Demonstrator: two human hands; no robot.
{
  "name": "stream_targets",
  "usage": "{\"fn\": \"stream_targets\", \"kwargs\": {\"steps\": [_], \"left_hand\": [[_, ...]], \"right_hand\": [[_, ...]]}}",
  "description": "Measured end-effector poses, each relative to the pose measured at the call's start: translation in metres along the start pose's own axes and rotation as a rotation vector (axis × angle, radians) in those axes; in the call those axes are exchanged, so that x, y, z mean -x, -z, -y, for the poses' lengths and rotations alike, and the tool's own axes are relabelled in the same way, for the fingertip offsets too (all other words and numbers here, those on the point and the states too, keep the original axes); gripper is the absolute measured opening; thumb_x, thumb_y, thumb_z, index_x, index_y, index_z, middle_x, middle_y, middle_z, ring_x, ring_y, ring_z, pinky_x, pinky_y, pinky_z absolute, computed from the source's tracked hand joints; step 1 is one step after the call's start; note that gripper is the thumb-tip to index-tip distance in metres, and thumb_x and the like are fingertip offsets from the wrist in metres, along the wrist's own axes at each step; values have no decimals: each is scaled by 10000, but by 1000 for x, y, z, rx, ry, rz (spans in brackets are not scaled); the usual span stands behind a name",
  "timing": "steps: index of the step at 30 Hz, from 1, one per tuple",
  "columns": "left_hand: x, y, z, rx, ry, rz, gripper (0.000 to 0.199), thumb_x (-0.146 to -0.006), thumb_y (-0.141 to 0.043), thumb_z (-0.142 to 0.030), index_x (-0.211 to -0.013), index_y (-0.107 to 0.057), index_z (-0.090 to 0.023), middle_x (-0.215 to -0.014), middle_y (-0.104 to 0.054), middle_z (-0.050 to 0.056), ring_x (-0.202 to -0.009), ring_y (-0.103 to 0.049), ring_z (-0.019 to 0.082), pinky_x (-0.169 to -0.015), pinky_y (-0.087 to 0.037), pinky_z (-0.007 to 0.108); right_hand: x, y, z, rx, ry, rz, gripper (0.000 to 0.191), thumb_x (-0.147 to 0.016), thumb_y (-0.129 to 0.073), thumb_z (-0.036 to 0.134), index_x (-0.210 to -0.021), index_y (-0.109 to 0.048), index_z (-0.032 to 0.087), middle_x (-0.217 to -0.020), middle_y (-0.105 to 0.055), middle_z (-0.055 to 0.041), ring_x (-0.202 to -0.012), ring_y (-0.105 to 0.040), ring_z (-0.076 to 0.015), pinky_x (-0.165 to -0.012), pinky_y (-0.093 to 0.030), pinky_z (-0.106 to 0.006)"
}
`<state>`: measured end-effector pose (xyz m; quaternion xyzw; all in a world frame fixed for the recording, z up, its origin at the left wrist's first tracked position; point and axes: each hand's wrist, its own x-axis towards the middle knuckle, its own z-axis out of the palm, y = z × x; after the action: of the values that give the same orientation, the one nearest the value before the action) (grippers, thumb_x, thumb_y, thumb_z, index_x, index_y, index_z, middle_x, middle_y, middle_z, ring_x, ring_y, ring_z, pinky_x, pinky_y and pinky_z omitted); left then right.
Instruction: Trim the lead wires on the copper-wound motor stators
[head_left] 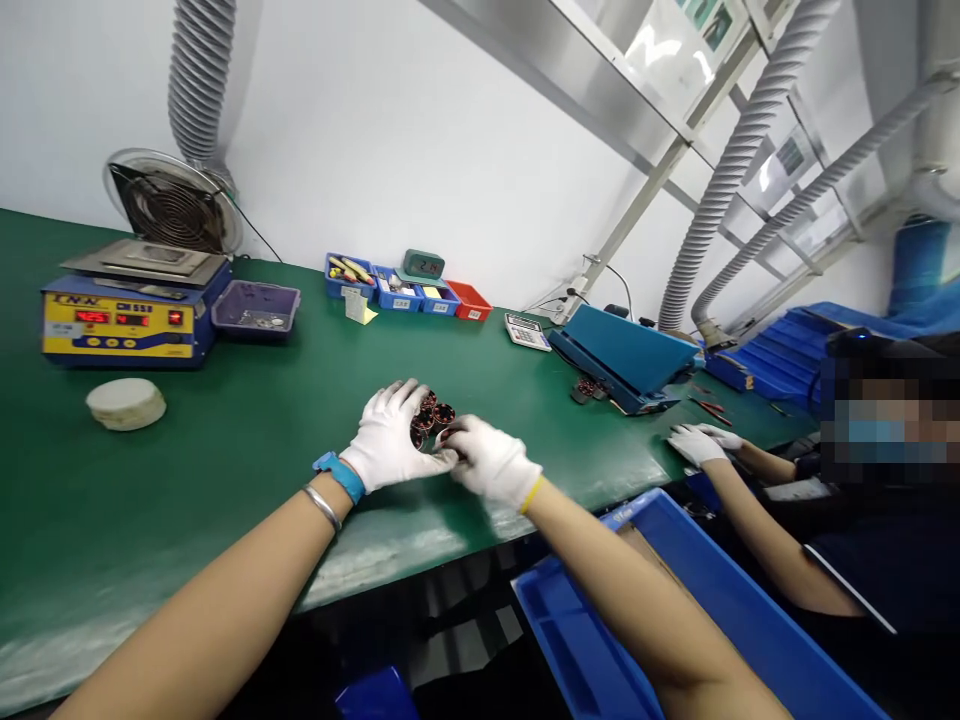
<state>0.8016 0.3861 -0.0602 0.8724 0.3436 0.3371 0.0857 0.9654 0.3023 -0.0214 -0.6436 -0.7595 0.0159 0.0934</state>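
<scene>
My left hand [390, 440], in a white glove, curves around a small cluster of round black parts with copper-coloured windings, which look like motor stators [442, 416]. They sit on the green bench mat, just inside its front edge. From the other side, my gloved right hand [491, 462] has its fingers closed on one of these stators at the cluster's near right. Most of that piece is hidden by the fingers. The thumb of my left hand meets the right fingertips.
A digital solder pot [127, 320], purple tray [259, 310] and round white pad [126, 403] stand left. Small bins [397, 295] line the wall. A teal holder [626, 350] is right. A blue crate [675, 580] sits below the edge. A co-worker's gloved hands [701, 445] rest at right.
</scene>
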Motion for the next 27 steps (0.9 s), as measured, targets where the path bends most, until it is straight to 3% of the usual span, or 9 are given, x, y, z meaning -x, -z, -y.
{"fn": "stream_targets", "kwargs": {"steps": [3,7,9,11,13,18,23,27], "left_hand": [[1,7,4,20,-119,33,1049,-455,-681,-654,-1330,-452,-124,-1406,-448,167,-1287,-411,358,-1132,-272,468],[3,12,6,-5,-131,92,1088,-445,-661,-706,-1345,-446,-133,-1396,-462,167,-1277,-418,365,-1123,-273,475],[4,12,5,-25,-143,97,1105,-437,-636,-744,-1341,-449,-138,-1395,-458,171,-1279,-407,384,-1113,-271,493],[3,11,2,-53,-153,95,1092,-430,-620,-757,-1324,-468,-150,-1392,-459,170,-1280,-400,397,-1109,-260,503],[2,10,0,-75,-145,92,1034,-452,-610,-744,-1300,-491,-163,-1378,-475,162,-1273,-410,392,-1106,-255,499],[-2,7,1,-77,-155,101,984,-470,-613,-744,-1261,-523,-165,-1338,-517,154,-1234,-454,382,-1091,-290,489],[-3,8,7,-106,-163,105,1008,-496,-599,-735,-1304,-482,-144,-1361,-500,151,-1245,-454,363,-1095,-309,454],[0,9,4,-138,-129,81,1033,-476,-595,-753,-1297,-486,-137,-1370,-482,165,-1247,-443,375,-1093,-299,471]], "right_hand": [[-14,-18,29,130,74,140,378,-780,-574,410,-1117,-614,243,-1259,-530,-101,-1028,-573,-265,-807,-519,-384],[7,-9,20,-26,102,-55,865,-578,-743,523,-1336,-458,217,-1450,-355,-132,-1266,-416,-332,-1000,-420,-460],[27,-3,1,-63,-46,-149,1005,-518,-786,509,-1387,-394,194,-1477,-311,-150,-1316,-358,-350,-1051,-370,-478],[43,-3,-16,-75,-292,-133,979,-544,-783,474,-1397,-385,204,-1453,-347,-147,-1267,-423,-348,-1016,-403,-482],[50,-8,-27,-125,-447,-41,866,-600,-758,438,-1365,-428,203,-1359,-461,-133,-1172,-514,-312,-975,-439,-452],[32,-20,-26,-261,-367,41,661,-682,-717,407,-1281,-520,207,-1178,-587,-85,-1084,-559,-236,-954,-443,-373],[9,-3,-34,-474,-479,263,496,-838,-507,547,-1221,-580,239,-930,-678,-29,-828,-639,-194,-751,-511,-320],[10,0,-46,-279,-568,80,574,-859,-423,614,-1260,-561,227,-1225,-597,-97,-1128,-564,-283,-945,-440,-416]]}}
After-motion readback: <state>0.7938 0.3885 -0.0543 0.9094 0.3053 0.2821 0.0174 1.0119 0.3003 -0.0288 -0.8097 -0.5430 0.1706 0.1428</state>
